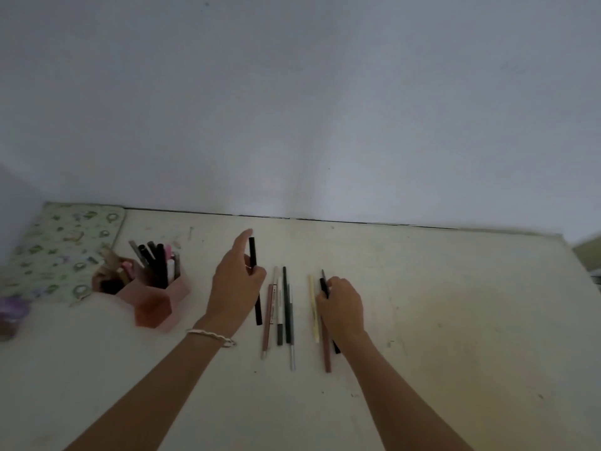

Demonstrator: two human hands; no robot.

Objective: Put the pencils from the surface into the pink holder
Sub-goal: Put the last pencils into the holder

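Observation:
The pink holder (pixel 159 297), made of hexagonal cups, stands at the left of the white table and holds several pens. My left hand (pixel 235 288) grips a long black pencil (pixel 253 252) with the index finger stretched out. Between my hands lie several pencils (pixel 281 310) side by side: pink-brown, white, black and grey ones. My right hand (pixel 341 309) is closed around a black pencil (pixel 323 286), and rests over a cream pencil (pixel 313 307) and a brown pencil (pixel 326 353).
A patterned green pouch (pixel 61 252) lies at the far left behind the holder. A small purple object (pixel 13 315) sits at the left edge. A pale wall (pixel 292 109) rises right behind the table's (pixel 455 320) far edge.

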